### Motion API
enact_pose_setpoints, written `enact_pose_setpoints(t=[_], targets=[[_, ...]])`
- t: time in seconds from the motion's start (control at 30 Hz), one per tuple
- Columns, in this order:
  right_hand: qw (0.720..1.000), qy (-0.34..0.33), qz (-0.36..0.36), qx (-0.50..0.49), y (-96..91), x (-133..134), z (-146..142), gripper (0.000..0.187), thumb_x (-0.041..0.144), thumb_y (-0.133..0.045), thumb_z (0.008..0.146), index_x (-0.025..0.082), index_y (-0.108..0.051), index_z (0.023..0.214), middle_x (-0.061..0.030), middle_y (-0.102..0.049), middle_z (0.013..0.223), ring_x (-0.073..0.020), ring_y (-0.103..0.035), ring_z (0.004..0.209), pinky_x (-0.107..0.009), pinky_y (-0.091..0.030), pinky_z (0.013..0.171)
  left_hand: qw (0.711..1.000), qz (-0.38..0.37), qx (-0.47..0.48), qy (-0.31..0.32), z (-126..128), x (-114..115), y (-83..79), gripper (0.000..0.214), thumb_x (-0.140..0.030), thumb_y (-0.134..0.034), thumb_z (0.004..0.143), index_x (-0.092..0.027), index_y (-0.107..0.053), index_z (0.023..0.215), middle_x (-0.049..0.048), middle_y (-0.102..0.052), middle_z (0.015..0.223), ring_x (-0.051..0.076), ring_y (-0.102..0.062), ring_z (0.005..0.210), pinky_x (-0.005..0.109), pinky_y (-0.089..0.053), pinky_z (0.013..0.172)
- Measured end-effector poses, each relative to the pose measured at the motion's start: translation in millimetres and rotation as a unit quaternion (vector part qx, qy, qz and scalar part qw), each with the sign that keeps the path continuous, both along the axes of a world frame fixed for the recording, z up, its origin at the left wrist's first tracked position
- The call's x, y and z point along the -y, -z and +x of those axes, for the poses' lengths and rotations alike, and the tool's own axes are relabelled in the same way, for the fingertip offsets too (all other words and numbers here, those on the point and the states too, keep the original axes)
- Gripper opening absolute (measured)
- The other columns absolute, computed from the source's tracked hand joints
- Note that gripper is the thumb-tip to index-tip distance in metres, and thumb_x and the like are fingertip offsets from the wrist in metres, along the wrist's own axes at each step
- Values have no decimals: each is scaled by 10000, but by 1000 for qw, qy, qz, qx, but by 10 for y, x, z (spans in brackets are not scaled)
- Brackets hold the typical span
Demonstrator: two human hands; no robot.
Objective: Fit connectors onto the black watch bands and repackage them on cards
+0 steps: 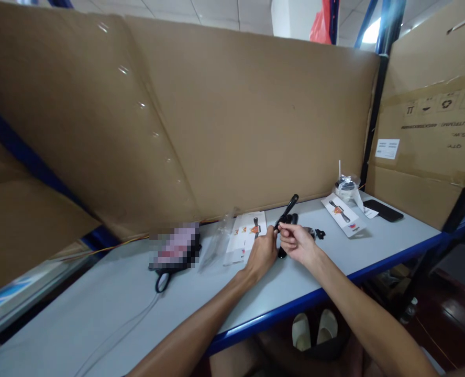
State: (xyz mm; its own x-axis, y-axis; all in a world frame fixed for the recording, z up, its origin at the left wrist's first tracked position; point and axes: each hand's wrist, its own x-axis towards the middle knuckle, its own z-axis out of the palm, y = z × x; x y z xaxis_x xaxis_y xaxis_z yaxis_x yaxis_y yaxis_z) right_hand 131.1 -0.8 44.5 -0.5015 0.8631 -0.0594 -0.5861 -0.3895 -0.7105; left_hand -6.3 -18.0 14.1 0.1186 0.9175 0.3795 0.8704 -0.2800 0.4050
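Note:
My left hand [264, 247] is closed around a black spokeshave [288, 208]; one handle of it points up and to the right, and its middle is largely covered by my fingers. Close against it, my right hand [298, 243] pinches thumb and forefinger together at the tool's middle; whatever is between those fingertips is too small to make out. Behind and below my hands lies another black handled tool [294, 218], partly hidden. Just right of my right hand are small black parts [319, 234] and a crumpled clear wrapper.
Printed cards [240, 238] and a clear plastic bag [217, 243] lie left of my hands. Farther left is a blurred-out device [175, 251] with a cable. At right are another card [343, 214], a phone [383, 210] and a bagged cup [346, 187]. Cardboard [256, 120] walls the back.

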Motion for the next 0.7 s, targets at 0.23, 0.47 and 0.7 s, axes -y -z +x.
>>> enact_pose_setpoints(t=[0.23,0.47,0.7], targets=[[894,199,246,316,94,-65,36,124,239,-650,814,199,-559,740,54,-564,514,-94,-464,411,-192,-308,418,995,-3,100,22,37,-41,49,284,-280,-331,1014,-188,-574,900,94,-694,775,224,-643,711,290,-375,634],[687,271,486,467,141,-80,90,218,128,-560,860,246,-741,881,0,-741,799,-168,-677,773,-255,-472,740,973,-9,225,48,73,-98,58,384,-420,-397,972,-199,-539,691,23,-565,610,168,-513,601,281,-342,596],[637,301,453,546,137,-15,137,325,110,-526,912,240,-793,1044,-51,-788,1102,-218,-723,1000,-303,-504,910,930,-110,348,40,80,-92,124,477,-629,-402,941,-219,-480,709,-54,-404,478,125,-409,421,242,-289,441]])
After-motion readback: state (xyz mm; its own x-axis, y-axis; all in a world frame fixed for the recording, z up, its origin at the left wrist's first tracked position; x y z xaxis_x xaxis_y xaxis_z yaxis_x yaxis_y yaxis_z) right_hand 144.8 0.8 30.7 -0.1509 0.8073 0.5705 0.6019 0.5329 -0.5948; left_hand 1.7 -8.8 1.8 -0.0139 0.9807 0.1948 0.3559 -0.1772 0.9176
